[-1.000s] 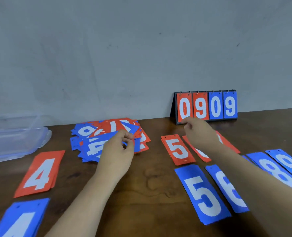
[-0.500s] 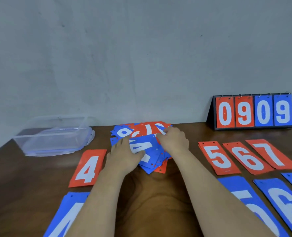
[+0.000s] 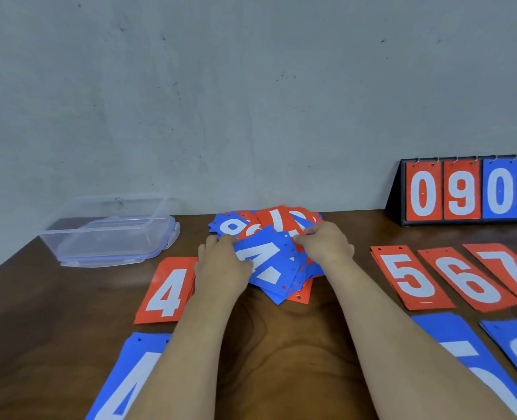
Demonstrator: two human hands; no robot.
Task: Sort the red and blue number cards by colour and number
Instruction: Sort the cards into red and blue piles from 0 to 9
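Two hands point(image 3: 221, 268) point(image 3: 324, 247) grip one blue 4 card point(image 3: 266, 259) between four red stacks point(image 3: 166, 291) point(image 3: 410, 277) point(image 3: 466, 280) point(image 3: 512, 268).

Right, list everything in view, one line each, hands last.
pile of cards: one, red and blue mixed, mid-table
blue 4 card: one, blue, on top of the pile
red 4 stack: one, red, left of the pile
red 5 stack, red 6 stack, red 7 stack: three, red, right of the pile
blue 4 stack: one, blue, near left
blue cards: two, blue, near right, digits cut off
scoreboard: one, black with red and blue digits, far right
plastic box: one, clear, far left
table: one, brown
left hand: one, fingers grip the blue 4 card's left edge
right hand: one, fingers pinch its far right corner
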